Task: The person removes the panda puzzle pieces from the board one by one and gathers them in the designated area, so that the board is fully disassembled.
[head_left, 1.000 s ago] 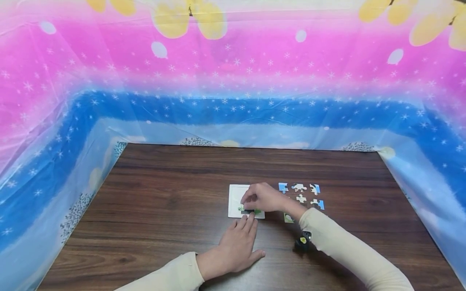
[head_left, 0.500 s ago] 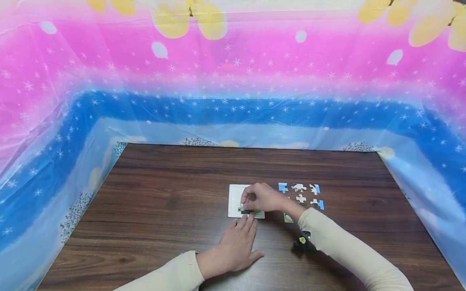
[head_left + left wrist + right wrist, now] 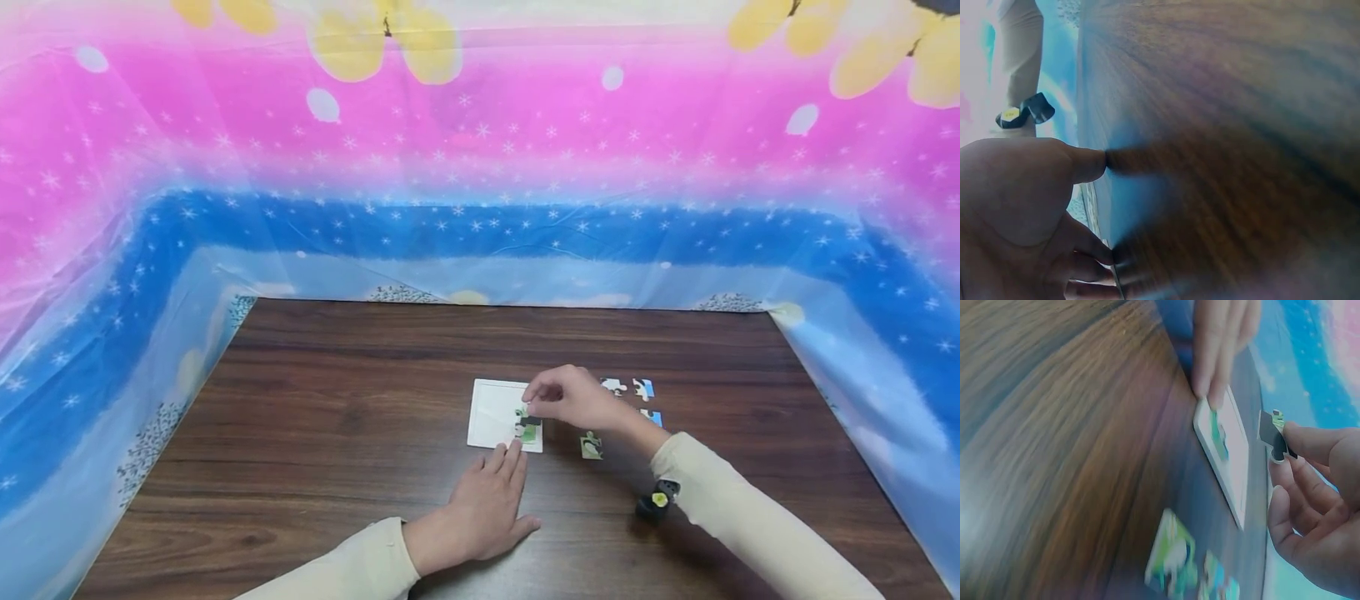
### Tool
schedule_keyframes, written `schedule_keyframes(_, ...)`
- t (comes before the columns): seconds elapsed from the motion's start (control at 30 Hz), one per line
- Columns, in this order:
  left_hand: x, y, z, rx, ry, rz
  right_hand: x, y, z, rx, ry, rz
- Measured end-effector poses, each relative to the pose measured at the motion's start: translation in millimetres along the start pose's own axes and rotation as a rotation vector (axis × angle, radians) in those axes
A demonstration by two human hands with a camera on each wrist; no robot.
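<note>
My right hand (image 3: 581,400) pinches a jigsaw piece (image 3: 1274,436), dark with a green patch, between thumb and fingers. It is raised above the right side of a white puzzle tray (image 3: 491,417). In the tray's near right corner lies a green jigsaw piece (image 3: 1219,434). My left hand (image 3: 491,504) lies flat with straight fingers, its fingertips touching the tray's near edge; in the left wrist view its thumb (image 3: 1088,164) rests on the table.
Right of the tray lie loose jigsaw pieces, among them a green one (image 3: 592,446) and blue-edged ones (image 3: 643,389); my right forearm hides some. A brown wooden table (image 3: 337,400) bears everything. A patterned pink and blue cloth (image 3: 480,167) rises behind and at the sides.
My right hand has lifted and moved right with the piece, from the tray's middle to its right side. The green piece in the corner now shows more. The left hand keeps its place.
</note>
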State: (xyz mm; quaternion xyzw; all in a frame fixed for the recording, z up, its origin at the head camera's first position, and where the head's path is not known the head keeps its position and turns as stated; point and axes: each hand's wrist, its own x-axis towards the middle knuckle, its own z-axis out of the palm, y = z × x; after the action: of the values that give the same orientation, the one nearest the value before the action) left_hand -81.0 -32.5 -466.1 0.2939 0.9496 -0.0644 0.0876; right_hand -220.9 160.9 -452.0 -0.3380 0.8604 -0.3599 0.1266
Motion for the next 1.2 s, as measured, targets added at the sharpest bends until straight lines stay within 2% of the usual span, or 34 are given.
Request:
schedule_keyframes(0.3,-0.7,3.6,1.7,-0.042,0.021,-0.043,-42.6,21.1,-29.3,-0.05,0.06,0.093)
schedule_keyframes(0.67,1.5,3.6,3.4,-0.023,0.045,-0.091,-89.1,46.8,-43.1,-0.074,0.089,0.204)
schedule_keyframes(0.93,4.5,2.4,2.5,-0.026,0.042,-0.077,-105.8,55.5,-42.4,-0.08,0.055,0.25)
schedule_keyframes(1.2,5.3,2.1,2.3,-0.033,0.04,-0.059,-112.5,61.1,-38.1,-0.14,0.073,0.232)
